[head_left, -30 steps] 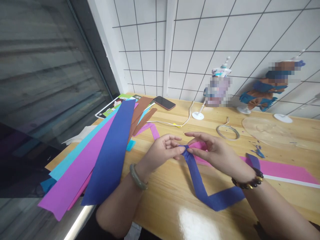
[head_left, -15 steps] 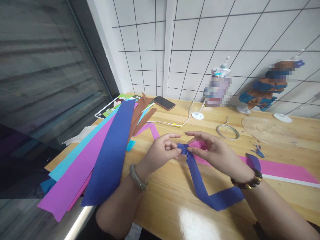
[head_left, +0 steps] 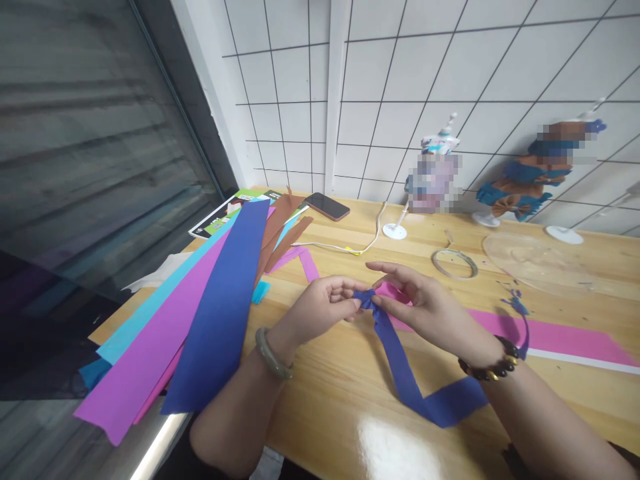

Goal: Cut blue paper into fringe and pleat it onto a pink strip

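A dark blue crepe paper strip [head_left: 400,367] is pinched between my two hands, its upper end gathered into small pleats. My left hand [head_left: 327,305] grips the pleated end from the left with thumb and fingers. My right hand [head_left: 420,303] pinches the pleats from the right between thumb and a finger, its index finger raised. Below the hands the strip hangs down to the table, bends, and passes under my right forearm. Pink paper [head_left: 565,337] lies behind and to the right of my right hand, partly hidden by it.
Long blue, purple, light blue and brown paper strips [head_left: 215,320] are piled at left, over the table edge. Behind are a phone [head_left: 327,206], a white cord [head_left: 340,248], a tape roll [head_left: 455,264], blue scraps [head_left: 517,303], a clear disc [head_left: 535,263] and dressed stands [head_left: 435,173].
My left fingers have closed in on the pleats, the index finger lowering. The blue strip's loose part has shifted slightly, and its end beyond my right wrist has turned edge-on.
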### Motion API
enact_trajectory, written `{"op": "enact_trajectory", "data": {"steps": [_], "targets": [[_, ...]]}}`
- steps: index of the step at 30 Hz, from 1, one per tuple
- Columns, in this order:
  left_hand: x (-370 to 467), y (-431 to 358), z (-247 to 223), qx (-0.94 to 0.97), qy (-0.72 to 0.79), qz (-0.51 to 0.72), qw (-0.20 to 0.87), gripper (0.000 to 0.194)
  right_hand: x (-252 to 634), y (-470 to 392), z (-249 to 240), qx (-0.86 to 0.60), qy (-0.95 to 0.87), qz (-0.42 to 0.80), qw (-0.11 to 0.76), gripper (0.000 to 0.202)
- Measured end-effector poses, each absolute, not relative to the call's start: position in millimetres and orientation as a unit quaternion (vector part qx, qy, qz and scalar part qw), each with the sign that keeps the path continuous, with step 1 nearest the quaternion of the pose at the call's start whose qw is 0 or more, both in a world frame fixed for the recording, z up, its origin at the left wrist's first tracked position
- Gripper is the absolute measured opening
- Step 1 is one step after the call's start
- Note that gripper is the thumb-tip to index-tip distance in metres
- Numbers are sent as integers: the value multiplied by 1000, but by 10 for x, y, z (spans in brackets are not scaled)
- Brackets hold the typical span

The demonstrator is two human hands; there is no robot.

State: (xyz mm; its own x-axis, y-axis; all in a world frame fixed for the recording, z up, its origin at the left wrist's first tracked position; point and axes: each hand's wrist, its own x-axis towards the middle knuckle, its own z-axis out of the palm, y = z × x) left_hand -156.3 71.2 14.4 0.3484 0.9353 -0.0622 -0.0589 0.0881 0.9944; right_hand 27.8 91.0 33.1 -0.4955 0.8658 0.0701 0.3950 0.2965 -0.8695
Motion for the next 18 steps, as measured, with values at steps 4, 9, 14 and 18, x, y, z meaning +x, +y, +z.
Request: {"op": "enact_trajectory", "data": {"steps": [4, 9, 14, 18], "targets": [[-1551, 682, 148, 549, 398, 410, 610, 44, 251, 888, 349, -430, -765, 391, 278, 47], [-1535, 648, 132, 574, 372, 428, 591, 63, 230, 875, 361, -435, -775, 376, 263, 47], [-1535, 670, 82, 594, 386, 419, 568, 50, 241, 869, 371, -434, -782, 370, 253, 47], [-1540, 681, 88, 590, 385, 409, 580, 46, 245, 862, 379, -436, -778, 376, 252, 48]]}}
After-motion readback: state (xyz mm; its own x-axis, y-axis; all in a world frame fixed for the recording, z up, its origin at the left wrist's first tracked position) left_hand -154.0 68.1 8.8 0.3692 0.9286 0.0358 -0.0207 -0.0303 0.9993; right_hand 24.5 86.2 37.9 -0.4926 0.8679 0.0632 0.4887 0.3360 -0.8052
